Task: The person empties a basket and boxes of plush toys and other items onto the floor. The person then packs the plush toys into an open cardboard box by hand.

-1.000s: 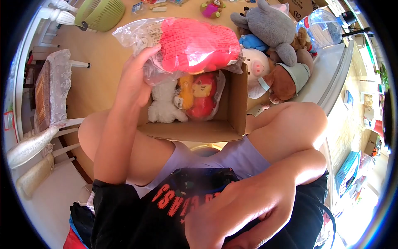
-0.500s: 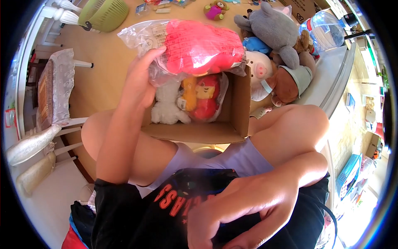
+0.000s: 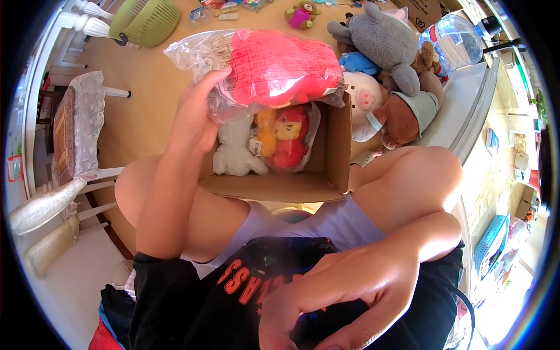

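My left hand (image 3: 205, 108) grips a clear plastic bag with a red plush toy (image 3: 280, 67) inside, holding it above a cardboard box (image 3: 280, 188). Printed text covers the bag. Below it in the box lie a white plush toy (image 3: 234, 153), a yellow plush toy (image 3: 266, 133) and a red plush toy with a yellow face (image 3: 290, 135), which is in clear wrapping. The bag hides the far part of the box. Close to the camera, in front of my chest, is my right hand (image 3: 344, 291). Its fingers are bent and apart, with nothing seen in them; the fingertips are cut off by the frame.
Right of the box is a pile of plush toys, among them a grey one (image 3: 385, 44), a white pig (image 3: 361, 102) and a brown one (image 3: 405, 119). A small bear (image 3: 301, 14) and a green basket (image 3: 144, 22) stand farther off. A chair (image 3: 79, 128) is at left.
Almost nothing differs. The bagged red toy has shifted very slightly left, still in my left hand, and my right hand has moved a little left.
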The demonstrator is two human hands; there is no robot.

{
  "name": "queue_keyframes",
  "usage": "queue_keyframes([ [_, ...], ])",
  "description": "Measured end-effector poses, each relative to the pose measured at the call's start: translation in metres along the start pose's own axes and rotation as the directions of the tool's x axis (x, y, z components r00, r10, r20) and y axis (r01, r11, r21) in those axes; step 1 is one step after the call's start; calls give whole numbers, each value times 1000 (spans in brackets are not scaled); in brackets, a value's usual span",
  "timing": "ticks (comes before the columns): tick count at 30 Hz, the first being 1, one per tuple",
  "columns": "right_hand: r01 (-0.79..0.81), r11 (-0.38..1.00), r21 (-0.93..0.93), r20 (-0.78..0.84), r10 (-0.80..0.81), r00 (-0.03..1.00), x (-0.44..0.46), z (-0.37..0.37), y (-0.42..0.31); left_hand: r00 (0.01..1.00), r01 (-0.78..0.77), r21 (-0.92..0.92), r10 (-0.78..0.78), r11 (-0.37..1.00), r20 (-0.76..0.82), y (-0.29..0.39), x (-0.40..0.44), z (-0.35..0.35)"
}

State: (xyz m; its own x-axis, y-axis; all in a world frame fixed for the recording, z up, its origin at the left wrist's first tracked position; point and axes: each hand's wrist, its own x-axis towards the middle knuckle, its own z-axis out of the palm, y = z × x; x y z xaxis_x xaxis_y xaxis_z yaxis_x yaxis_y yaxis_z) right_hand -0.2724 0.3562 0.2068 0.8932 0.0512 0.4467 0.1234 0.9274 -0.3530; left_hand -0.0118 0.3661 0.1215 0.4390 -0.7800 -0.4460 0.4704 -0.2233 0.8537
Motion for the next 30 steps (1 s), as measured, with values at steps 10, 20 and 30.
queue_keyframes([
  [10, -62, 998, 10, 22, 62, 998, -1, -2, -1, 1000, 0, 10, 0, 1000, 3, 1, -1, 1],
  [20, -57, 989, 135, 37, 52, 998, -4, -1, 6, 1000, 30, 21, -30, 999, -1, 0, 1, 0],
  [30, -65, 987, 146, 29, 61, 998, -4, 0, 4, 1000, 11, 9, -11, 1000, -29, 2, 0, 4],
])
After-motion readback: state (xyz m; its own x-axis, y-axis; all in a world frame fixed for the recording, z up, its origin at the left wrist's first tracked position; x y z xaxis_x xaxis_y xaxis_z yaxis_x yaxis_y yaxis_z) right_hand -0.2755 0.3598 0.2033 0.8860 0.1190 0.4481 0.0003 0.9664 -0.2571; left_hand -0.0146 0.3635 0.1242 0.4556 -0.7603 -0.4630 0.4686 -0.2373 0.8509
